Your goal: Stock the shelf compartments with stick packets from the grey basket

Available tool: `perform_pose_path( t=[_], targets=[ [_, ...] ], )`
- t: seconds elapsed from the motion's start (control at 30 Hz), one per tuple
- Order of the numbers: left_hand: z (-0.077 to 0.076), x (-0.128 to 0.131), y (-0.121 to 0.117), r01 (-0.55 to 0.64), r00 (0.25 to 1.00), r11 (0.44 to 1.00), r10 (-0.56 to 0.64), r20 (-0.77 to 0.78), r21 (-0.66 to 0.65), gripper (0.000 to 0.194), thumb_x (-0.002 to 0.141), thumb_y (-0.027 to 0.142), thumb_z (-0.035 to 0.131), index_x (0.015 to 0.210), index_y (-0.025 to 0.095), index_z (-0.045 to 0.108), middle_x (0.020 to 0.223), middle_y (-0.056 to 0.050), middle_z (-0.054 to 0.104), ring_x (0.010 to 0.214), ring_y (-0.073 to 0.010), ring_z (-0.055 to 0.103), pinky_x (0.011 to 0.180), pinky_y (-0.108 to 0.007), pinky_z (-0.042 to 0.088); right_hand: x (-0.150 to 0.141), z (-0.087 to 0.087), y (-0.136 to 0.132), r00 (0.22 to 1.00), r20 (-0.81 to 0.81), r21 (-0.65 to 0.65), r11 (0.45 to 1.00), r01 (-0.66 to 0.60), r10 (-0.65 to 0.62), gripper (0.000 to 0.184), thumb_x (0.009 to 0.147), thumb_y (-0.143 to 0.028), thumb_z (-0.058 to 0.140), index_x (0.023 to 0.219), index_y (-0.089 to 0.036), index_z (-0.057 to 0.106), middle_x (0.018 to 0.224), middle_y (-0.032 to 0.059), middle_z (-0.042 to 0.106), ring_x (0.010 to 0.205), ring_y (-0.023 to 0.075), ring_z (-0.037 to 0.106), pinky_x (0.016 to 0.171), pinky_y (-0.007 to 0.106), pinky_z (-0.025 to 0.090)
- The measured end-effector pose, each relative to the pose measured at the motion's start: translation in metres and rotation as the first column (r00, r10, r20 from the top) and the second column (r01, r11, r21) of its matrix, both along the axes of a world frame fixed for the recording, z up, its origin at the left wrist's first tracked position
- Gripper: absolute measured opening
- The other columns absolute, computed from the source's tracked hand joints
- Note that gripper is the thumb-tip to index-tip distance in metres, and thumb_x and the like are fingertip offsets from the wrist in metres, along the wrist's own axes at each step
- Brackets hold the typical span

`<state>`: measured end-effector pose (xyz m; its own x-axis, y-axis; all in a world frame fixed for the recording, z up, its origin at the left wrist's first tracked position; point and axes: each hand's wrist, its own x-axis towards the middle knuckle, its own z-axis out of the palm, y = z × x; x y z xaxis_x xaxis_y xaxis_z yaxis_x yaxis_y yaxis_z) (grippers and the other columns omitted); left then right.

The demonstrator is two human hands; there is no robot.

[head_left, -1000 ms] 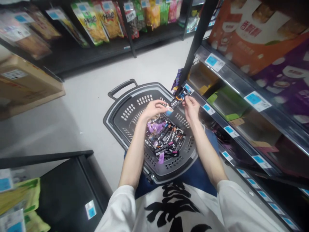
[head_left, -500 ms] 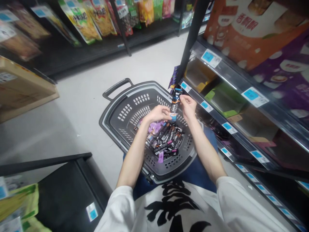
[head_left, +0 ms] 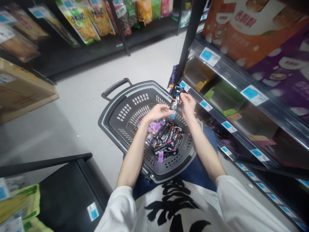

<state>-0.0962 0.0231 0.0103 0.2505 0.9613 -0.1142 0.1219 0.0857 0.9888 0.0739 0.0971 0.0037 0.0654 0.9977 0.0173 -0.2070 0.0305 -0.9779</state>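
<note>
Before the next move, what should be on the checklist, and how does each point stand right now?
1. Left hand pinching the lower end of the black packet: ok.
2. Right hand holding it near the upper end: ok.
3. Packet clear of the shelf edge: cannot tell; its top looks close.
4. Small packets below the basket's rim: ok.
5. Those packets neatly lined up: not ok, heaped at angles.
6. Basket firmly supported: cannot tell, its underside is hidden.
</note>
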Motion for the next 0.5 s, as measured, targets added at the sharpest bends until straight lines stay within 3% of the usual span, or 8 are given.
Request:
perform_pose_path(
  t=[0.17,0.33,0.5],
  targets=[
    [0.000,0.001,0.001,0.026,1.000,0.999,-0.026,0.012,0.026,0.032,0.083,0.042,0.074,0.075,0.017,0.054,0.065,0.002,0.052,0.059,-0.0083,0.049,0.057,-0.023,0.034,0.001,0.008,-0.003,0.984,-0.107,-0.033,0.989,-0.144,0.140,0.038,0.082,-0.060,0.070,0.091,-0.023,0.064,0.103,0.0026,0.073,0.101,0.0189,0.068,0.081,0.032,0.058],
    [0.000,-0.003,0.003,0.054,0.999,0.997,-0.054,0.003,0.055,0.033,0.088,0.040,0.069,0.075,0.018,0.049,0.065,0.004,0.046,0.059,-0.0082,0.043,0.056,-0.023,0.031,-0.002,0.019,-0.012,0.836,-0.368,-0.045,0.890,-0.454,0.407,0.026,0.083,-0.038,0.070,0.104,-0.023,0.065,0.118,0.0047,0.075,0.114,0.0246,0.068,0.095,0.043,0.057],
    [-0.002,-0.002,0.002,0.066,0.992,0.998,-0.066,0.107,0.006,0.026,0.086,0.035,0.071,0.092,0.018,0.053,0.071,0.004,0.053,0.062,-0.0075,0.047,0.058,-0.021,0.036,-0.001,0.023,-0.015,0.783,-0.459,-0.045,0.869,-0.493,0.420,0.026,0.081,-0.033,0.071,0.105,-0.024,0.065,0.118,0.0036,0.075,0.115,0.0248,0.067,0.098,0.045,0.056]
  ],
)
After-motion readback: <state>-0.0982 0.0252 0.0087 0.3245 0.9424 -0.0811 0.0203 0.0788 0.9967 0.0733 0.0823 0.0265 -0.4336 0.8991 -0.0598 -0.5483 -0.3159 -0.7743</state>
